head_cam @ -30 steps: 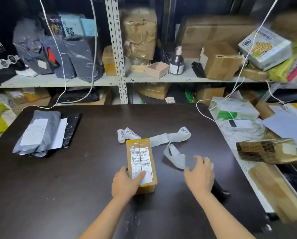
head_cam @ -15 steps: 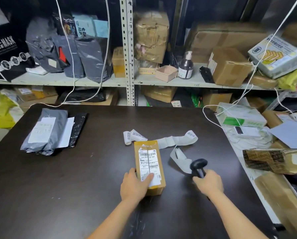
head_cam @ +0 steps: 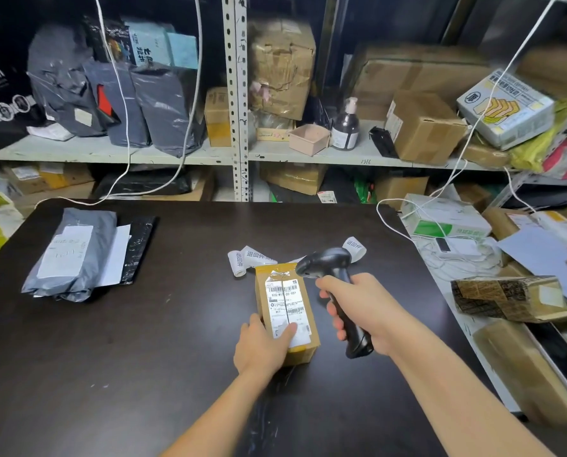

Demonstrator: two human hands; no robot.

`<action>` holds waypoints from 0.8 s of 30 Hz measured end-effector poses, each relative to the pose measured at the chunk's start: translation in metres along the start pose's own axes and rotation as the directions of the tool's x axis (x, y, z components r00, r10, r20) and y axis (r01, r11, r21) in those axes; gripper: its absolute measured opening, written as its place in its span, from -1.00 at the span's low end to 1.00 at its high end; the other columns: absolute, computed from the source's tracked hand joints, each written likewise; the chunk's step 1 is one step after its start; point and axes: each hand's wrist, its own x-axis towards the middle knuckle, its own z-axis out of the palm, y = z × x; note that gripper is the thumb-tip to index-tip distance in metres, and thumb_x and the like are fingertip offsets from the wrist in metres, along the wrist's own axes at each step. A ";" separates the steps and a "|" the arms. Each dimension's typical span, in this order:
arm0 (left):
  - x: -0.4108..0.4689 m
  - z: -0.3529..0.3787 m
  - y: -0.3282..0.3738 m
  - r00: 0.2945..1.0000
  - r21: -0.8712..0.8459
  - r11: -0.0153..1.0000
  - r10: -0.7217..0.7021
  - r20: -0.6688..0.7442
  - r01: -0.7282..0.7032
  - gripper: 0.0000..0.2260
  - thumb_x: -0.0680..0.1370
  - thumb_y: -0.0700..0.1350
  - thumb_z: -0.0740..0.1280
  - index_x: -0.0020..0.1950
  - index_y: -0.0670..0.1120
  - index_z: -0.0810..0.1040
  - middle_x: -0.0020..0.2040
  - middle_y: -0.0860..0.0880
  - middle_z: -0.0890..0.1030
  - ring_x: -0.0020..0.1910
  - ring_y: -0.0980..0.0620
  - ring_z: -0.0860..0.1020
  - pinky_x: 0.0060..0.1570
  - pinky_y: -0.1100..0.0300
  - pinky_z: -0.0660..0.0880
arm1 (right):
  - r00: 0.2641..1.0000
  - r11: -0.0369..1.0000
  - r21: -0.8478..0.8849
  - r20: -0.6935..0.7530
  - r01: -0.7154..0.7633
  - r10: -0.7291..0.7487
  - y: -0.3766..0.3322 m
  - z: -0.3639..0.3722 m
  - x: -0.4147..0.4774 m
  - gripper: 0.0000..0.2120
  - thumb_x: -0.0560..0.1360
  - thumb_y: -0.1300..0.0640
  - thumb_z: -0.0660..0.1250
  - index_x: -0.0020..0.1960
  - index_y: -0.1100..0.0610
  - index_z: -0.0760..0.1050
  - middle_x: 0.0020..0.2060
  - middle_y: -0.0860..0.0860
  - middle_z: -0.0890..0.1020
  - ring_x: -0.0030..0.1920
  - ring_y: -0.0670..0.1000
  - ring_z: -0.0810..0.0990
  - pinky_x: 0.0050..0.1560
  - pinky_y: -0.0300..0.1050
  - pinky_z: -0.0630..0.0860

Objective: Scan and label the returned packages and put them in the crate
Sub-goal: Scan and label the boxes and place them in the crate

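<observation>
A small brown cardboard package [head_cam: 283, 305] with a white barcode label on top lies on the dark table [head_cam: 176, 324]. My left hand [head_cam: 264, 344] grips its near end, thumb on the label. My right hand [head_cam: 358, 308] holds a black barcode scanner [head_cam: 334, 291] by its handle, its head just above the package's far right corner. A strip of white return labels [head_cam: 245, 257] curls on the table behind the package, partly hidden by the scanner. No crate is in view.
A grey mailer bag [head_cam: 71, 255] on a black bag lies at the table's left. Shelves with boxes, bags and a pump bottle [head_cam: 345, 127] stand behind. Boxes, papers and white cables [head_cam: 390, 222] crowd the right side.
My right hand picked the scanner up from the table's right and raised it over the package. My left hand stayed on the package.
</observation>
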 end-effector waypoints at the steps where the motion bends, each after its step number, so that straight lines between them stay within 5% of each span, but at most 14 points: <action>1: 0.000 0.000 0.000 1.000 -0.002 1.000 0.000 0.001 0.000 -0.41 0.40 0.40 0.36 0.21 0.01 0.39 0.15 0.02 0.51 0.10 -0.04 0.57 -0.14 0.11 0.43 | 1.000 1.000 -0.004 -0.003 0.003 -0.003 -0.001 0.001 -0.003 -0.82 0.52 0.12 0.33 -0.08 0.26 0.53 -0.49 0.05 0.46 -0.55 0.00 0.40 -0.53 -0.19 0.41; 11: 0.002 0.000 -0.003 1.000 -0.019 1.000 0.007 0.014 -0.006 -0.38 0.39 0.41 0.36 0.23 0.01 0.38 0.16 0.02 0.52 0.12 -0.05 0.57 -0.13 0.09 0.47 | 0.996 0.999 -0.042 -0.080 0.022 -0.025 0.003 0.003 -0.012 -0.72 0.53 0.09 0.34 0.04 0.33 0.52 -0.44 0.07 0.47 -0.56 0.00 0.41 -0.51 -0.18 0.42; 20: 0.000 -0.002 -0.006 0.999 -0.084 0.996 0.022 0.027 -0.020 -0.40 0.40 0.39 0.37 0.24 0.02 0.38 0.15 0.02 0.50 0.11 -0.04 0.57 -0.01 0.01 0.55 | 0.994 0.998 -0.059 -0.104 0.019 -0.025 0.020 -0.006 -0.003 -0.77 0.53 0.05 0.36 -0.08 0.25 0.52 -0.45 0.06 0.48 -0.54 0.04 0.40 -0.49 -0.17 0.42; 24: 0.001 -0.003 -0.005 0.999 -0.103 0.994 0.024 0.036 -0.021 -0.37 0.41 0.39 0.37 0.27 0.00 0.38 0.18 0.02 0.49 0.11 -0.02 0.56 0.01 -0.01 0.56 | 0.971 0.997 -0.073 -0.236 0.029 -0.046 0.049 -0.021 0.018 -0.78 0.48 0.04 0.36 -0.18 0.18 0.46 -0.42 0.06 0.49 -0.52 0.03 0.43 -0.46 -0.12 0.46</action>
